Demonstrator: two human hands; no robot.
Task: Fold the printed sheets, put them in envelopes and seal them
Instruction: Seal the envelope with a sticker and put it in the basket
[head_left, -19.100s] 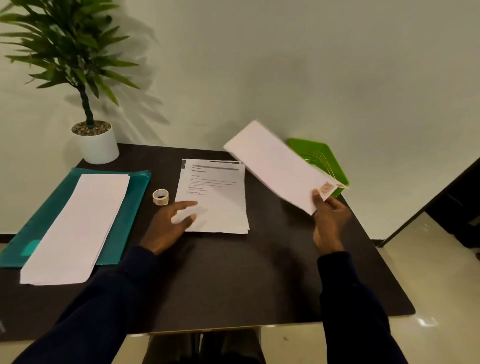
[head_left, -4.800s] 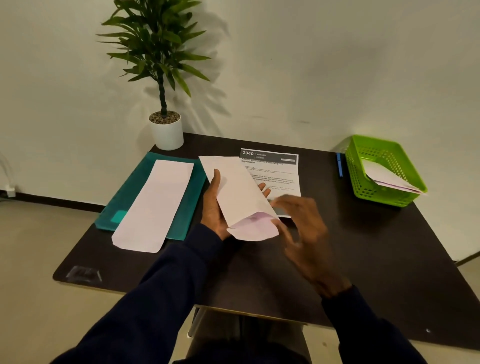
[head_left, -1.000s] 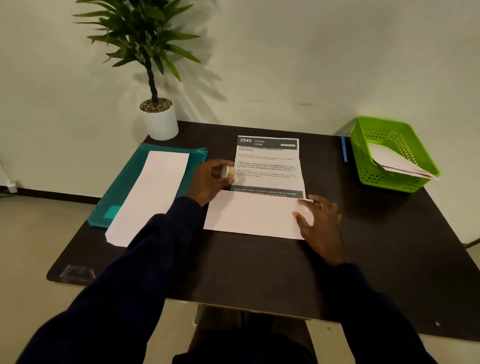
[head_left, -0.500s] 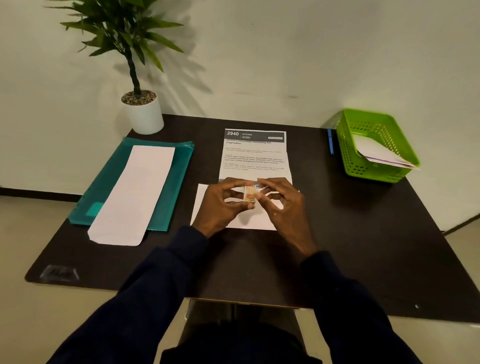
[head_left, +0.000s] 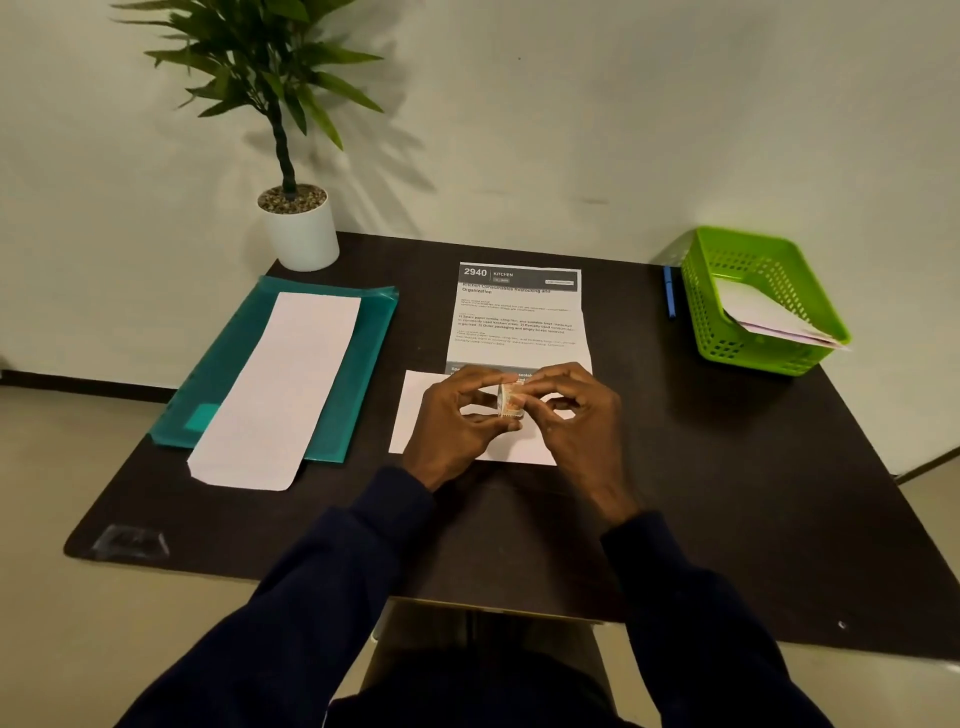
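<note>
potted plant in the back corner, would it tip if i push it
Probably top-heavy: the potted plant has tall, spreading leaves above a small white pot, so a push high up may tip it. Pushed low, it likely slides; the gravel suggests some weight.

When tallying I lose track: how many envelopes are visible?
3: folder envelope on the teal folder, centre envelope under the left hand, basket envelope in the green basket; stacks may hide more.

One wide-angle camera, worn on the head, looks forward and steeply down onto the dark surface (head_left: 727, 493), facing the pale wall (head_left: 571, 130) behind it. The left hand (head_left: 452, 421) and right hand (head_left: 576, 415) sit close below, mid-frame.
</note>
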